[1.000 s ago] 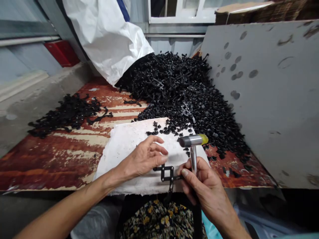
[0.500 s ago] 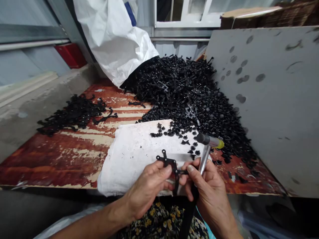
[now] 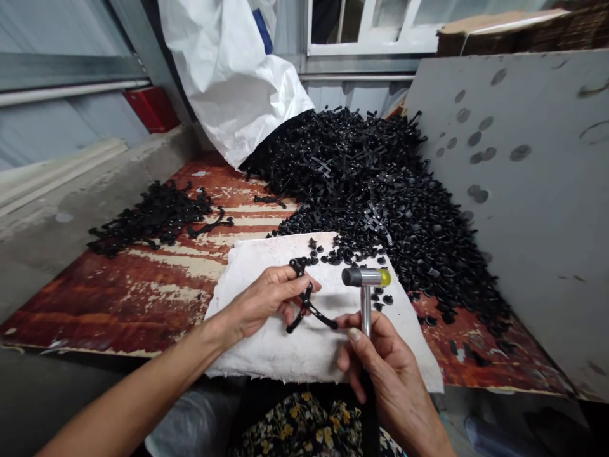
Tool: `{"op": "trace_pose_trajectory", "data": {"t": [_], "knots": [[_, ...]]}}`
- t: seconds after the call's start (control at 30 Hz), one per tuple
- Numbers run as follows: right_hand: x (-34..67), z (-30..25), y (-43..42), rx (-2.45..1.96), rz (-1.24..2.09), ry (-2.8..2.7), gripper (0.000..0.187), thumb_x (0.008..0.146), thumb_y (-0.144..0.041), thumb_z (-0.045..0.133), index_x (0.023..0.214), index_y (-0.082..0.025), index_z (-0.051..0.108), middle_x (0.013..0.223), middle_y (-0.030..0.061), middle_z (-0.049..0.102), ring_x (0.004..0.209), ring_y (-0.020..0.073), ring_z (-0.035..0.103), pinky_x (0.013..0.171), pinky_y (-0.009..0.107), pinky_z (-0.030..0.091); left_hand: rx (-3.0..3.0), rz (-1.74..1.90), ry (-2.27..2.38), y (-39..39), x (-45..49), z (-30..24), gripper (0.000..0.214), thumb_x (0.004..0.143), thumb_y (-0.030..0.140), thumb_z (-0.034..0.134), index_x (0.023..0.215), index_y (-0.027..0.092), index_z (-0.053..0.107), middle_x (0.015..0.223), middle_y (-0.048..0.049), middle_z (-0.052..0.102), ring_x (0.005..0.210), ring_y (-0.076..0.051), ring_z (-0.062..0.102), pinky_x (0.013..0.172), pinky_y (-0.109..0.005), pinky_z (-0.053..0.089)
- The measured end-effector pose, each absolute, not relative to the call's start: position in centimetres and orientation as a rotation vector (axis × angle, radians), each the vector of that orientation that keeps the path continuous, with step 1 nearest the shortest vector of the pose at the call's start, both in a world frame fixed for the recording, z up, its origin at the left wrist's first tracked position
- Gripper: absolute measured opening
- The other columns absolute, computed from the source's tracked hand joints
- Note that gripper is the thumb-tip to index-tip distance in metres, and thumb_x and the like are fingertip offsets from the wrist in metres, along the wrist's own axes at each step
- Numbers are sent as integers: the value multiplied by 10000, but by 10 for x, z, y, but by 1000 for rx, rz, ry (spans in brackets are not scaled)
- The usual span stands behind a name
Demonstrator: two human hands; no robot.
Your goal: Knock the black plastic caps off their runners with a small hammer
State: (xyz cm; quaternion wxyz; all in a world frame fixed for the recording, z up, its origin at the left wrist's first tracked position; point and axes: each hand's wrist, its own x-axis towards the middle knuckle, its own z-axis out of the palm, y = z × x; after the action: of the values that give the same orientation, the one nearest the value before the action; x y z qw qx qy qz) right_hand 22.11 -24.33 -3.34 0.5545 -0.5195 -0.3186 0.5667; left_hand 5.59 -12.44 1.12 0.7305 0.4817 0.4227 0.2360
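Observation:
Over a white cloth (image 3: 257, 343), my left hand (image 3: 266, 297) pinches a black jointed linkage (image 3: 307, 301) of crossed bars with small pivots. One end of the linkage reaches toward my right hand (image 3: 380, 355), whose fingertips are at or very near it; I cannot tell whether they touch. That right hand is wrapped round a mallet (image 3: 365, 298) held upright. The mallet has a metal neck, one black face and one yellow face. Small black round-headed pegs (image 3: 349, 255) lie along the far edge of the cloth.
A large heap of black parts (image 3: 352, 165) spills from a white sack (image 3: 233, 82) at the back. A smaller pile of linkages (image 3: 157, 212) lies on the left of the worn red tabletop (image 3: 118, 292). On the right leans a grey panel (image 3: 537, 209).
The linkage has turned and opened into a crossed shape, moving slightly left with my left hand. The mallet head has shifted left and now shows side-on. The view has shifted slightly.

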Motion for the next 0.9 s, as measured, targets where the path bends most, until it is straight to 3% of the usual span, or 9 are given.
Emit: {"op": "trace_pose_trajectory", "data": {"t": [0.17,0.3,0.47,0.53,0.7,0.9], "knots": [[224,-38,-242,-1217,1331,-699,343,838,-519,641,935,-205,541,594,-23,639,296,21,366,313,132,229,1045,487,947,-83,32,18,343,699,340,766,903,67,725,701,-101,692,635,-153,616,562,-259,494],[224,-35,-244,-1228,1363,-652,345,816,-510,672,926,-204,556,637,-7,655,308,27,373,314,139,242,1140,418,943,-59,31,19,402,704,302,745,1039,85,695,715,-114,714,632,-181,641,489,-245,460],[221,-29,-244,-1255,1334,-583,330,794,-482,707,905,-196,585,682,10,677,322,24,366,322,144,235,1263,269,936,-42,44,18,283,639,310,766,789,80,694,665,-113,695,574,-188,649,415,-212,371],[221,-28,-244,-1253,1341,-570,323,788,-471,714,907,-199,587,700,17,689,320,24,367,320,144,225,1298,253,968,-41,41,18,300,621,331,765,780,84,700,672,-110,698,554,-183,639,406,-218,369],[223,-28,-245,-1252,1364,-556,320,788,-477,713,900,-205,585,731,21,700,319,15,370,328,144,235,1417,246,1181,-54,14,25,479,651,405,703,989,66,717,612,-99,693,501,-155,568,419,-231,393],[222,-28,-247,-1288,1367,-584,322,801,-468,708,925,-196,589,696,17,691,343,17,391,366,144,245,1547,240,1117,-68,10,30,529,745,420,626,1172,111,673,685,-78,706,620,-165,595,485,-219,402]]}}
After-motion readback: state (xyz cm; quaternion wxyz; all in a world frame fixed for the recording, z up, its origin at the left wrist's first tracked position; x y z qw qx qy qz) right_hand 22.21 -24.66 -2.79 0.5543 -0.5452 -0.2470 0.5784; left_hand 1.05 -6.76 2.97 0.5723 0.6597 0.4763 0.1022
